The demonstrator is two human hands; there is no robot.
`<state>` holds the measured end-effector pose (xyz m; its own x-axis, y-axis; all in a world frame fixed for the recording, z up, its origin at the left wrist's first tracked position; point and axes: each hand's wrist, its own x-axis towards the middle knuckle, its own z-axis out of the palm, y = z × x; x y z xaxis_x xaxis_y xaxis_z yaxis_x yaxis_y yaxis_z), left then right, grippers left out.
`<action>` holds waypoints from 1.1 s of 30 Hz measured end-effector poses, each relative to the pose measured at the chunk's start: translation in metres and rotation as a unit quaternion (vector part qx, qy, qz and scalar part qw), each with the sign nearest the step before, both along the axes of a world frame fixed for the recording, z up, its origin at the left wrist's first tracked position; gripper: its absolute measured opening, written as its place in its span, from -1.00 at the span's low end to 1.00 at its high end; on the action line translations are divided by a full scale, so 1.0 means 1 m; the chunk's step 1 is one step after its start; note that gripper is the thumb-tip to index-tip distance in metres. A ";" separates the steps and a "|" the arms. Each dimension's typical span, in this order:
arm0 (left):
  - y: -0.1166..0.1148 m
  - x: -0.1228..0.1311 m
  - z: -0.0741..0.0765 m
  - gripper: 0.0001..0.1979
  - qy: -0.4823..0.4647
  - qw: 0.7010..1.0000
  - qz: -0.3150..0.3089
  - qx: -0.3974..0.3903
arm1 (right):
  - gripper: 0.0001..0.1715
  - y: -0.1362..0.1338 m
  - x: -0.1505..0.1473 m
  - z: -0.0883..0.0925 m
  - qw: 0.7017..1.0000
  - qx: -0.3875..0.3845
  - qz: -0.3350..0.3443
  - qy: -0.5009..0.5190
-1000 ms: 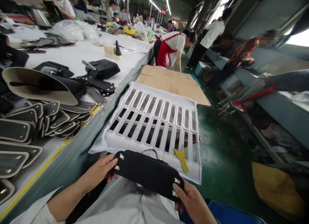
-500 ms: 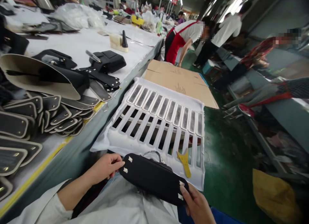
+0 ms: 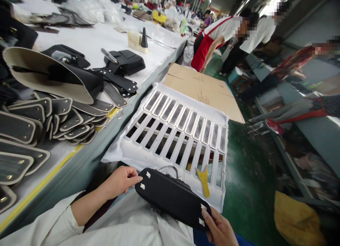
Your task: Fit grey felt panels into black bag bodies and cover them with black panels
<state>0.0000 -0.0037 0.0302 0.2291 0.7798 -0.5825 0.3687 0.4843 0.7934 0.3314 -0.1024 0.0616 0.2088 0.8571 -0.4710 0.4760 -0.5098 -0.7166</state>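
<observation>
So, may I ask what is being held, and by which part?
A long black rounded panel: the right hand grips its right end, the left hand touches its left end.

Long black piece (image 3: 172, 198), rounded ends, four pale tabs (image 3: 142, 186), held aslant
</observation>
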 end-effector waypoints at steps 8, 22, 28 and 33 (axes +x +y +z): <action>-0.002 -0.001 0.000 -0.68 0.015 0.999 -0.011 0.031 | -0.46 -0.003 0.005 -0.004 1.000 -0.013 0.021 0.002; 0.003 -0.002 0.003 -0.68 -0.015 1.000 -0.001 -0.006 | -0.45 -0.002 0.008 -0.004 0.999 -0.019 0.033 0.005; 0.001 -0.002 -0.002 -0.66 0.002 0.999 -0.018 0.037 | -0.46 -0.006 0.011 -0.007 0.999 -0.023 0.046 0.001; 0.001 -0.001 0.002 -0.65 0.033 0.998 -0.022 0.043 | -0.49 -0.004 0.010 -0.009 0.998 -0.023 0.053 -0.005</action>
<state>-0.0007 -0.0028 0.0327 0.2273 0.8173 -0.5294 0.4419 0.3979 0.8040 0.3414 -0.1064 0.0529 0.1234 0.8518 -0.5092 0.5366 -0.4888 -0.6878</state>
